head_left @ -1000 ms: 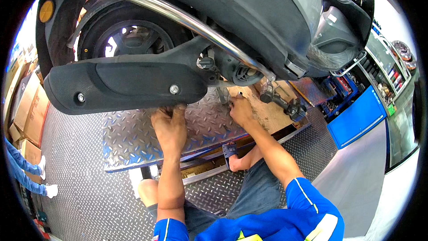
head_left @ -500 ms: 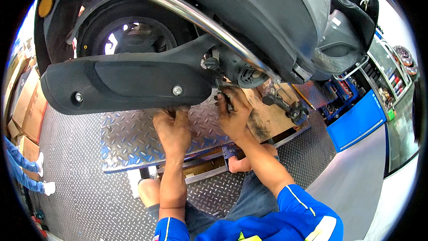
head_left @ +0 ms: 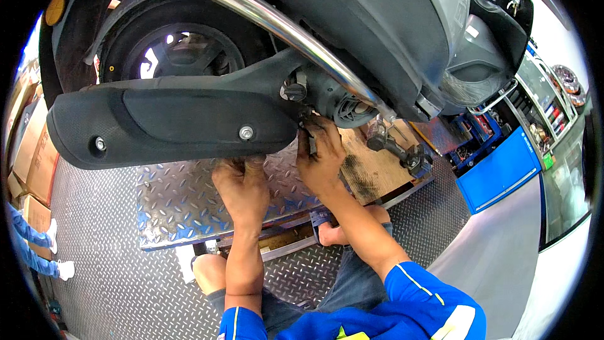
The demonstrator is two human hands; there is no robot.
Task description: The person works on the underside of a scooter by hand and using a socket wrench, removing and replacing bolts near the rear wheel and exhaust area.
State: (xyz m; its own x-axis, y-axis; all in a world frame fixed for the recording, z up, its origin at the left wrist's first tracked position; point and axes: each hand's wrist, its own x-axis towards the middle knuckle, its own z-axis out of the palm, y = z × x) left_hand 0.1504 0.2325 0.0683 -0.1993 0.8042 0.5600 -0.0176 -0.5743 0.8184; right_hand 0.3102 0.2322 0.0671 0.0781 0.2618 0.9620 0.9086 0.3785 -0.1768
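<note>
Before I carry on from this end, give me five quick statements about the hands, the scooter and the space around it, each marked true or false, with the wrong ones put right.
1. The left hand is at the lower edge of the black muffler. True.
2. The right hand grips the chrome bar. False: its fingertips are at the muffler's right end, below the bar.
3. Two silver bolt heads show on the muffler's side. True.
4. The rear wheel is off the scooter. False: it is in place on the scooter, behind the muffler.
5. Cardboard boxes are at the left of the view. True.
</note>
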